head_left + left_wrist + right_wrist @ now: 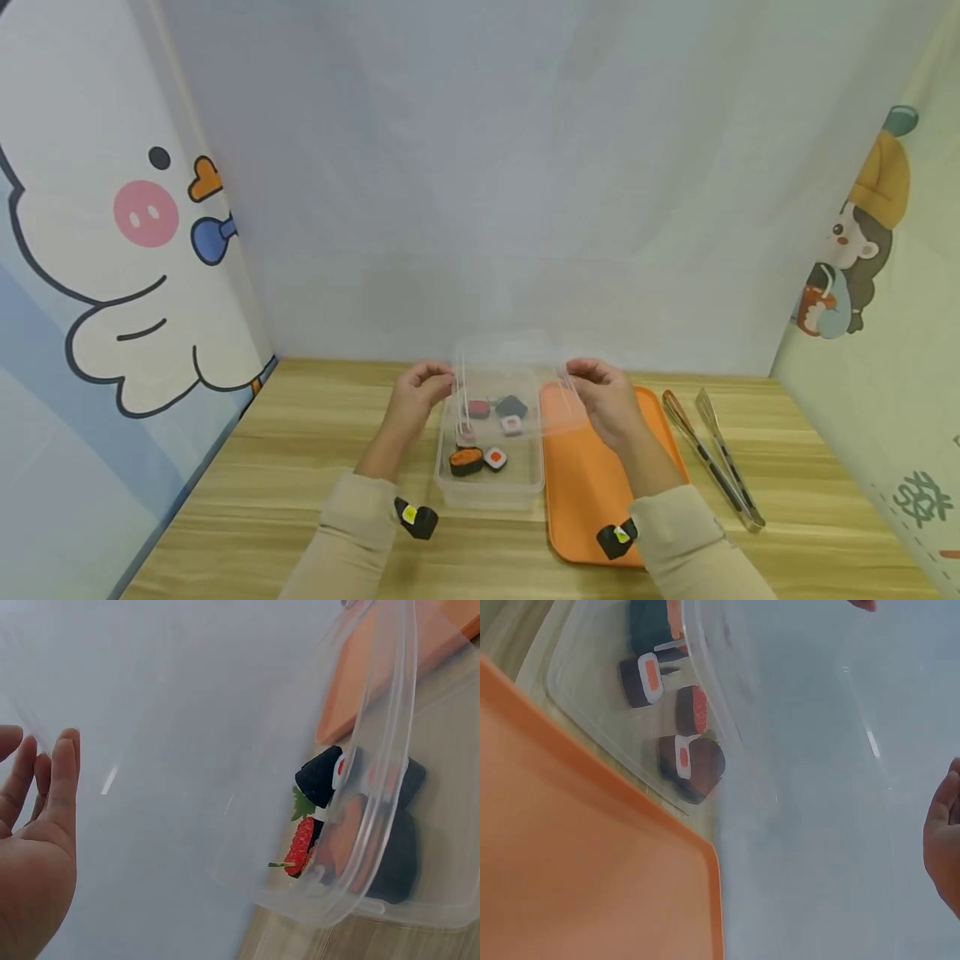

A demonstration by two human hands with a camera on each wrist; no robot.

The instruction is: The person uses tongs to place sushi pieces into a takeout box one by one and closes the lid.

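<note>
A clear plastic lid [558,421] is held tilted above a clear plastic box [491,498]. My left hand [411,406] pinches its left edge between thumb and fingers. At the opposite edge, my right hand [609,408] pinches it the same way. Inside the box lie several toy sushi pieces, among them an orange-topped one [467,461] and a white roll with an orange centre [495,458]. Through the lid, the left wrist view shows a red-topped piece [301,844] and a bit of green leaf [303,804].
An orange tray [592,500] lies against the box's right side, partly under my right forearm. Farther right, metal tongs [753,523] with dark grips rest on the wood-grain table [300,467]. A pale curtain [487,167] hangs behind, with printed cloths at both sides.
</note>
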